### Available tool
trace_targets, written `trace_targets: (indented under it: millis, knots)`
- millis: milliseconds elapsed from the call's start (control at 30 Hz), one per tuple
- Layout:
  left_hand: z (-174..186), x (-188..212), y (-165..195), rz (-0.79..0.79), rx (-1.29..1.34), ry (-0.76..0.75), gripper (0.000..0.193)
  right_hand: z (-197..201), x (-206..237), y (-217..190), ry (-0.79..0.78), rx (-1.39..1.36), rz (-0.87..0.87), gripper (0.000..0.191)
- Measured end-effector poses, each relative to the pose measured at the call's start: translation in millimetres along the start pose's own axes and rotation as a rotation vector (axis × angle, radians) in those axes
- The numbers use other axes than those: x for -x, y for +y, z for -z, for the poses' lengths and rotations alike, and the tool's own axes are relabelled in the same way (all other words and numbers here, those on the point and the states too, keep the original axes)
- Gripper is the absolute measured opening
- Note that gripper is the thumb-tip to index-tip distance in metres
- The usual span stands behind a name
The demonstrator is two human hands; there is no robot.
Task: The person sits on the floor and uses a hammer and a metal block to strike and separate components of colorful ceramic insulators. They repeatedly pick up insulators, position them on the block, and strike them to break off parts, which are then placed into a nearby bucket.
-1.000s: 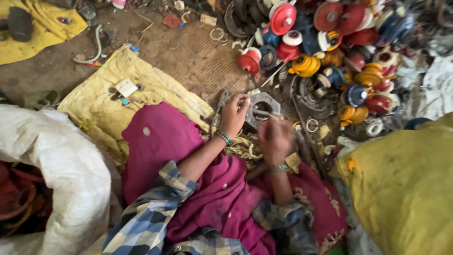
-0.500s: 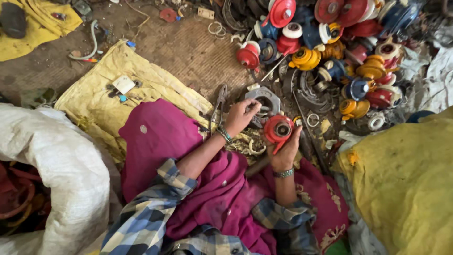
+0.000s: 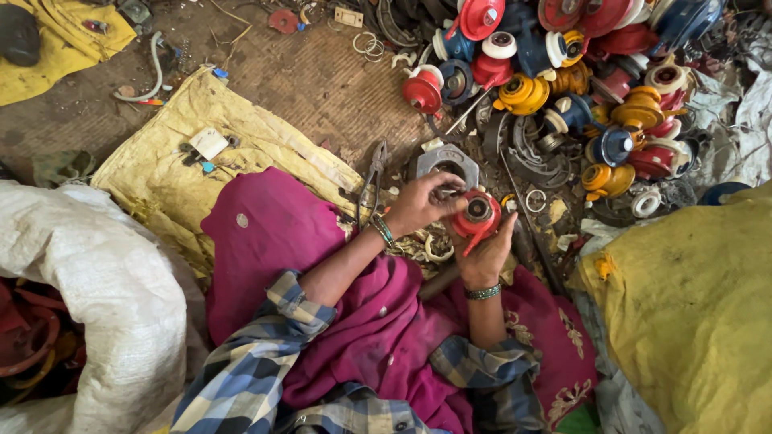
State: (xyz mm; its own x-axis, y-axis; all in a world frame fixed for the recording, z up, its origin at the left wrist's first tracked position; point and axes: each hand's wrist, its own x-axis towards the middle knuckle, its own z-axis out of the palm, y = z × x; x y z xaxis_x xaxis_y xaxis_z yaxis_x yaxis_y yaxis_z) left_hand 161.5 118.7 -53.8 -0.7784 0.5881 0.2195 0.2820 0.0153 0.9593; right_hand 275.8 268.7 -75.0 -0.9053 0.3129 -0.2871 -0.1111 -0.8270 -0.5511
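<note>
Right now the right hand (image 3: 485, 253) cups a red round part (image 3: 475, 217) from below, fingers curled up around its rim, so it sits in the palm just above the lap, over the magenta cloth (image 3: 273, 241). The left hand (image 3: 418, 202) comes in from the side, fingertips pinched at the part's upper edge, touching its grey centre hub or something small on it (too fine to make out what, if anything, sits between those fingertips). Both hands, then, are closed on the same piece: the right carrying it, the left working at it.

By the look of it, this is the picking-apart stage on one part, with the hub or an insert being worked at. A next move would call for a firm hold from the right hand and a precise pull or twist from the left, straight along the hub's axis.

As for orientation, the part's open face and hub point up at the camera, so its axis runs roughly up towards the viewer; a short red spout or tail sticks out down and to the left, towards the lap.

Just beyond the hands lies a grey metal ring (image 3: 447, 162), beside it a pair of pliers (image 3: 372, 178), and further out a heap of red, yellow and blue parts (image 3: 595, 88).
</note>
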Motion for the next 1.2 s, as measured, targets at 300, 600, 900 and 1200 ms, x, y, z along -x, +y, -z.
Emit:
trace_targets:
  millis: [300, 600, 900, 1200]
  knots:
    - [-17, 2, -23, 0.153, 0.115, -0.001, 0.052, 0, 0, 2, -0.099, 0.008, -0.010, 0.093]
    - [7, -15, -64, 0.168, 0.082, 0.481, 0.029, -7, 1, -1, -0.217, 0.360, 0.032, 0.088]
    - [53, -51, -76, 0.136, 0.688, 1.111, 0.047, 24, -4, -2, -0.162, 0.391, 0.009, 0.054]
    - [57, -60, -57, 0.011, 0.725, 0.949, 0.046, 17, 6, -12, -0.172, 0.403, -0.006, 0.049]
